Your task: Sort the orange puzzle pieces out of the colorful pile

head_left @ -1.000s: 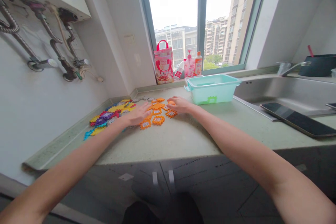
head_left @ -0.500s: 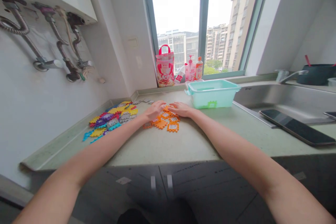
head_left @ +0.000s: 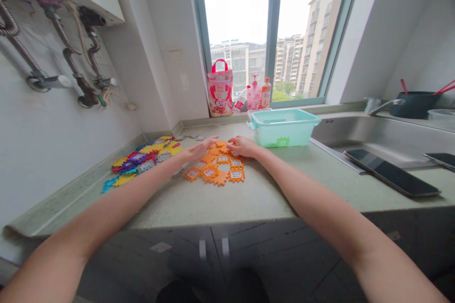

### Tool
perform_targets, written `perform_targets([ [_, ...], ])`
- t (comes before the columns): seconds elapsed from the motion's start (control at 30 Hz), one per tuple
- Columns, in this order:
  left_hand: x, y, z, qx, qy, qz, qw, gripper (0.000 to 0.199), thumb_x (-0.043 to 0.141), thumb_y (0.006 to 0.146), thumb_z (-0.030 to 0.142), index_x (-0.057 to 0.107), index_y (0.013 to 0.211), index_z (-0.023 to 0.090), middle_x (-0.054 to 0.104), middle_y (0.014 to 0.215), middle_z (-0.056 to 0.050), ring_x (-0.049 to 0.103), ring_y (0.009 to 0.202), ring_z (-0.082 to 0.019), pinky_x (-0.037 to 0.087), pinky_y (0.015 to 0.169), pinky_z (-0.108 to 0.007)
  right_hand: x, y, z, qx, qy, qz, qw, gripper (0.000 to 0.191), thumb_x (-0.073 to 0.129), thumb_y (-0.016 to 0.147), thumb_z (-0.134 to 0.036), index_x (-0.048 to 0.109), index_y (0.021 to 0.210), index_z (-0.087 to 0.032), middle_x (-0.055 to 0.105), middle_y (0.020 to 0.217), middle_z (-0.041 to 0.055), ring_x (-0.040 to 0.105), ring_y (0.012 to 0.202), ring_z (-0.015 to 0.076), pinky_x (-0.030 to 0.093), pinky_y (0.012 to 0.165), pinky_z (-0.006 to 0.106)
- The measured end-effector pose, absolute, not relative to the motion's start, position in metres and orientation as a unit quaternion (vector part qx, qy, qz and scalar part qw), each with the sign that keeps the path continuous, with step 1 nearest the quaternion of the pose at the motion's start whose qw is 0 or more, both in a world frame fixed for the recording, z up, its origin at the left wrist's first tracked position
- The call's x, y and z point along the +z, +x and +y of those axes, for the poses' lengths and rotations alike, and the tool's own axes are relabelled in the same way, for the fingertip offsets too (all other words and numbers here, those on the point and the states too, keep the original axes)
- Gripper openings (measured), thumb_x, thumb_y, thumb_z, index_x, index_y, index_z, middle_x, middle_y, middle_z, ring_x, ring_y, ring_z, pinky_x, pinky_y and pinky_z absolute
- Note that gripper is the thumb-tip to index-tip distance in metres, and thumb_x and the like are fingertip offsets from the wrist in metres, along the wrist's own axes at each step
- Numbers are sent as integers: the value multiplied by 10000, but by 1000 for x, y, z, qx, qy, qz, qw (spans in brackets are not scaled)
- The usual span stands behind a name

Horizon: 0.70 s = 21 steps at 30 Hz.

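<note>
Orange jigsaw-edged puzzle tiles [head_left: 219, 178] lie in a loose cluster on the counter, several with white printed labels. At the cluster's left edge rests my left hand [head_left: 199, 150], its fingers stretched out and nothing seen in them. On the opposite side, my right hand [head_left: 243, 146] has its fingers bent loosely over the tiles at the back right, touching or just above them. Further left, a heap of mixed tiles [head_left: 142, 155] in yellow, purple, red, blue and grey lies partly behind my left forearm.
A mint-green plastic tub [head_left: 286, 129] stands right of the tiles, with something green showing through its wall. Beyond it are a steel sink [head_left: 341, 137] and a dark phone [head_left: 389, 172] on the sink's edge. A pink bag [head_left: 220, 90] and bottles [head_left: 254, 97] line the windowsill.
My left hand has moved left and its fingers have straightened, uncovering more orange tiles. Some orange tiles lie more spread toward the front left. The camera view has shifted slightly.
</note>
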<state>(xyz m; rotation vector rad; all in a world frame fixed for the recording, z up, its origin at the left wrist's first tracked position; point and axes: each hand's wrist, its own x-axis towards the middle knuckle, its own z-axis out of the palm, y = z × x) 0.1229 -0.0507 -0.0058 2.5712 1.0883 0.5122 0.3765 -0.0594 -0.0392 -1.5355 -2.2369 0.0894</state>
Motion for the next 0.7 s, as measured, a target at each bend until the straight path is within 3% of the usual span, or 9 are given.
perform_targets([
  [0.1,9,88,-54,194,893,381,142,630,324,1000,546,648,1449,247,609,1545,-63,556,1426,-294,424,1215,-455,-38,377,-63,36,-546,-810,210,416,591,1051,-460,738,1344,-202,706,1334,148,695,1200,243,481,1078,292],
  [0.17,12,64,-54,173,902,384,95,558,423,967,569,762,1266,242,709,1409,-63,625,1329,-294,450,1183,-430,-37,376,-65,43,-543,-813,207,376,591,1053,-431,762,1302,-207,713,1301,141,702,1175,238,488,1071,290],
  [0.27,12,41,-54,134,908,392,68,419,594,887,532,809,1120,258,799,1189,-44,720,1122,-262,539,1038,-365,-36,374,-67,51,-531,-821,205,364,587,1055,-415,769,1288,-203,714,1289,144,698,1175,248,493,1079,310],
  [0.37,11,39,-56,126,916,375,73,360,623,871,454,809,1109,259,813,1105,-30,739,1004,-227,572,929,-324,-34,372,-70,57,-519,-829,201,368,590,1055,-417,760,1301,-202,711,1309,144,695,1181,252,499,1083,328],
  [0.47,11,46,-59,128,930,339,53,399,609,883,401,779,1210,250,786,1230,-34,720,1102,-224,554,1017,-321,-32,370,-75,61,-524,-827,194,368,606,1050,-431,760,1293,-201,713,1307,141,708,1146,246,511,1075,341],
  [0.57,5,55,-59,139,939,315,21,479,551,913,326,711,1361,264,704,1422,-22,639,1305,-211,457,1182,-322,-29,367,-81,60,-518,-830,198,355,621,1048,-417,751,1300,-204,709,1325,133,706,1152,237,509,1083,345],
  [0.7,-9,65,-57,119,948,291,50,485,513,910,267,725,1346,259,691,1445,-26,612,1353,-198,433,1201,-312,-25,360,-90,55,-499,-838,211,302,667,1028,-341,750,1295,-228,704,1356,108,684,1213,226,488,1112,337],
])
